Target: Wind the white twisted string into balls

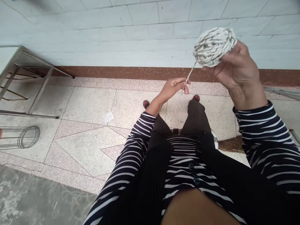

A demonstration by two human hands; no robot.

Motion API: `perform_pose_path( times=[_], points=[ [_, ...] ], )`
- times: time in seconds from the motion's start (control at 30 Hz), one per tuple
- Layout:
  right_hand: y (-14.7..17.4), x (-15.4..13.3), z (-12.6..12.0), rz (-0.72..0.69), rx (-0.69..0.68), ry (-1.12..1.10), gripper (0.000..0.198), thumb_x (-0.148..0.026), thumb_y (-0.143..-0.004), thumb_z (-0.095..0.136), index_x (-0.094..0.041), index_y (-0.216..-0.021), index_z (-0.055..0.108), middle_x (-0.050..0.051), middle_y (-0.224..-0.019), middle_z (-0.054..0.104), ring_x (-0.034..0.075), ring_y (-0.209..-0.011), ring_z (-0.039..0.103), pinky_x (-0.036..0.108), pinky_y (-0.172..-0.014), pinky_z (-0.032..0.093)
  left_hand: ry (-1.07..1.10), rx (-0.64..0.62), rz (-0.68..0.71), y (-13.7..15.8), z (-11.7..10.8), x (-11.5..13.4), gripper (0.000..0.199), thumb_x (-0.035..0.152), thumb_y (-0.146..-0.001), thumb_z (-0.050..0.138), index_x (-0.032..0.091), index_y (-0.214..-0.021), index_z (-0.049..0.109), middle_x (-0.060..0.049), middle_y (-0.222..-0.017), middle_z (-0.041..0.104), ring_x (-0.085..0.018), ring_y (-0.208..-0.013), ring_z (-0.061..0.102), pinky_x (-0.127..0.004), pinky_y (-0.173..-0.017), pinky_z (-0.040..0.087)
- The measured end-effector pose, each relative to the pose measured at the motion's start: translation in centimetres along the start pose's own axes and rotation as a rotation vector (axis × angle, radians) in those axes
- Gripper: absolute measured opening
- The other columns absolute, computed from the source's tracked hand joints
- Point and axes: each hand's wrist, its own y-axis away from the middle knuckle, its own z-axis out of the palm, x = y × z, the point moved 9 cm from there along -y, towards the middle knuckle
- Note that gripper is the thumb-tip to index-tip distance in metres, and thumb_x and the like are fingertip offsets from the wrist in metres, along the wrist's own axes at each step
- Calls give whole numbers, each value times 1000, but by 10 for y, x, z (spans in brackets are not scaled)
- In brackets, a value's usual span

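My right hand (241, 67) grips a ball of white yarn (214, 46) flecked with dark strands, raised at the upper right in front of the tiled wall. From the ball's lower left side a short strand (191, 71) runs down to my left hand (173, 89). There the strand is pinched between thumb and fingers, lower than the ball and to its left. A thin loose end seems to hang under the left fingers, too blurred to make out well. Both forearms are in dark striped sleeves.
A metal-legged table (14, 57) stands at the left, with a round wire frame (29, 137) on the floor before it. A scrap of white paper (108, 117) lies on the tiles. Broom bristles (231, 144) show by my right sleeve. The pale tiled wall (140, 31) is ahead.
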Motion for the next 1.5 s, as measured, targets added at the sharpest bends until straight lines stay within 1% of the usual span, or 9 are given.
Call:
perform_pose_path(
  times=[0.2,0.4,0.53,0.7,0.93,1.03,1.17,1.3,1.5],
  points=[
    [-36,-15,-29,-143,211,272,57,-46,-62,95,-30,-104,61,4,-106,70,24,-86,64,49,-77,62,48,-7,-66,33,11,-19,45,64,-98,78,19,-95,74,0,-69,72,-18,-84,80,-36,-95,62],
    [-33,31,-47,-192,155,913,57,-27,-65,97,-30,-109,60,6,-114,69,26,-100,56,51,-104,54,37,-102,-56,55,20,-7,40,58,-102,74,18,-98,77,-2,-72,75,-19,-87,80,-34,-94,61],
    [-16,67,-63,-91,110,943,54,-27,-72,93,-25,-117,63,7,-109,69,26,-97,60,50,-97,56,-63,-136,-30,56,11,10,44,53,-106,68,18,-81,76,-5,-75,77,-19,-91,80,-32,-98,59],
    [-33,25,-88,-388,335,807,59,-14,-67,87,-26,-114,55,8,-112,64,25,-103,63,42,-89,59,-77,-186,-138,68,6,-28,44,50,-104,66,17,-76,75,-6,-80,79,-19,-92,80,-33,-100,59],
    [-43,-55,-9,-638,76,571,60,-32,-65,98,-27,-111,59,1,-104,65,19,-100,65,32,-83,56,-480,179,-239,34,-69,-82,20,30,-97,70,16,-105,83,-14,-121,85,-29,-119,77,-45,-117,54],
    [-37,-52,40,-498,-4,612,54,-33,-67,97,-29,-106,60,-1,-106,71,21,-103,69,32,-81,58,-423,269,-6,-9,-79,-37,42,35,-98,77,21,-138,75,-14,-146,77,-29,-138,70,-47,-123,51],
    [-40,-36,78,-383,-68,643,56,-22,-64,96,-30,-106,60,-1,-109,73,22,-103,68,32,-76,60,-181,309,271,-50,-59,38,37,47,-109,70,18,-131,73,-11,-124,81,-26,-131,72,-44,-115,54],
    [-58,-33,69,-406,12,667,55,-10,-64,92,-29,-105,60,-1,-104,70,20,-99,67,36,-92,61,-80,275,248,-49,-30,56,37,50,-113,62,17,-101,75,-4,-86,76,-16,-93,76,-34,-97,58],
    [-82,-59,14,-620,206,646,57,-1,-63,88,-27,-101,54,0,-100,63,18,-93,64,32,-84,56,-101,103,95,5,-15,-5,39,51,-106,67,18,-86,78,-5,-88,81,-15,-90,74,-32,-99,56]
  ],
)
